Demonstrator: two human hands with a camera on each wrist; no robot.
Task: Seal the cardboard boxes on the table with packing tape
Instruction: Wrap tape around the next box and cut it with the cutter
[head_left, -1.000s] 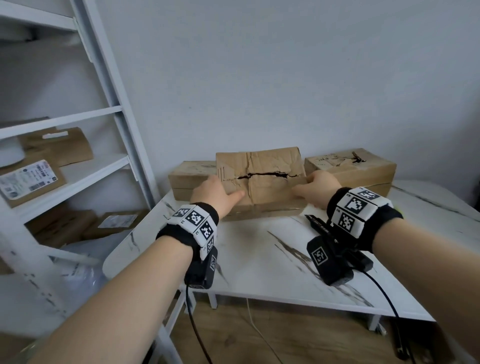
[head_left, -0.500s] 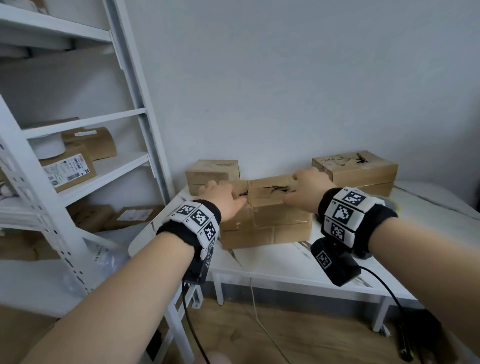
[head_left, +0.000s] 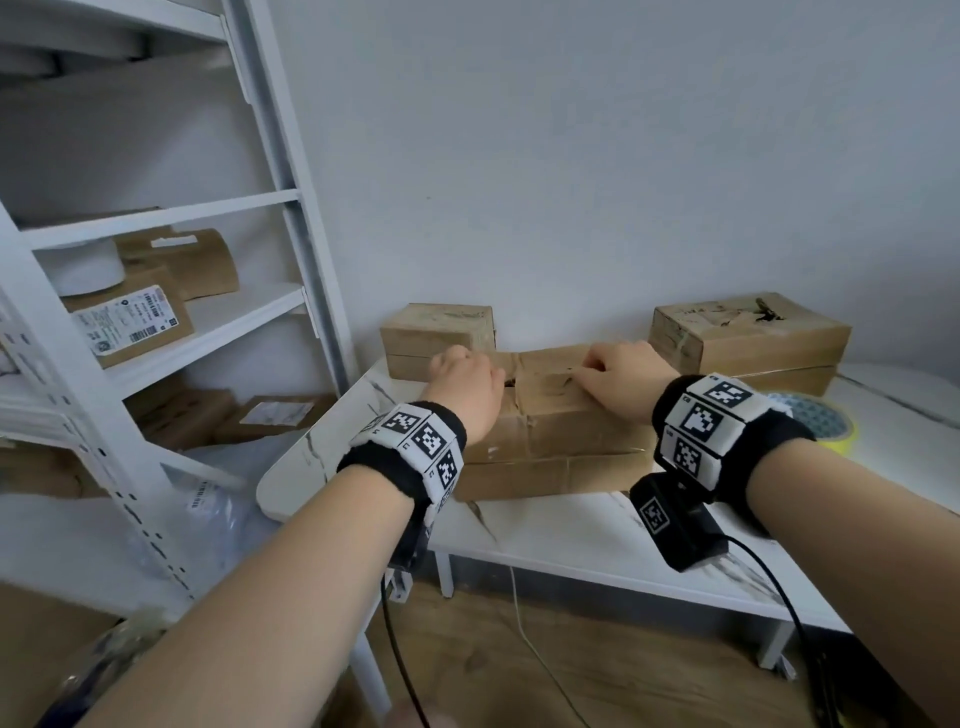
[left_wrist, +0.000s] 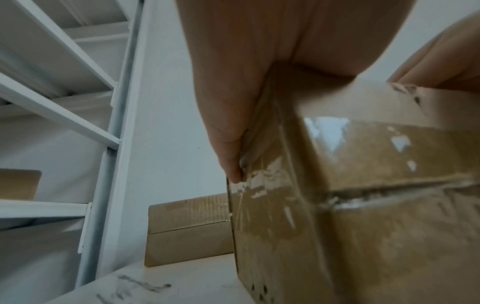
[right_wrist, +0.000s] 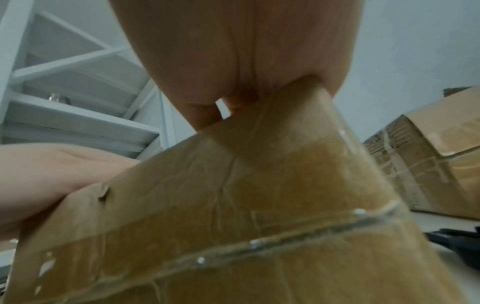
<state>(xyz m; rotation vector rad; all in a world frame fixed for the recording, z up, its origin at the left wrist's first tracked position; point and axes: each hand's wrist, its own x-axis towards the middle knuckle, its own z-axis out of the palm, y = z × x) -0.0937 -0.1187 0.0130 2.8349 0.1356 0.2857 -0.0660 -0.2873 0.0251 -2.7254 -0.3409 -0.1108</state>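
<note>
A worn cardboard box (head_left: 550, 431) with a torn top seam lies on the white marble table (head_left: 571, 530), near its front left corner. My left hand (head_left: 467, 382) grips the box's left top end, its fingers (left_wrist: 228, 144) curled down the taped side. My right hand (head_left: 618, 374) holds the top right part, knuckles bent over the flap (right_wrist: 259, 133). Old clear tape shines on the box (left_wrist: 363, 205). A yellow tape roll (head_left: 821, 421) lies on the table right of my right wrist. Two more boxes stand against the wall, one on the left (head_left: 439, 332) and one on the right (head_left: 748, 332).
A white metal shelf rack (head_left: 291, 208) stands close to the table's left end, with parcels (head_left: 135, 317) on its shelves. A black tool (right_wrist: 462, 244) lies on the table to the right of the held box. Wooden floor and cables lie below the table's front edge.
The middle box has come down from a tilted stand to lie flat, and both hands have drawn it toward the table's front left. My view has swung left toward the shelf.
</note>
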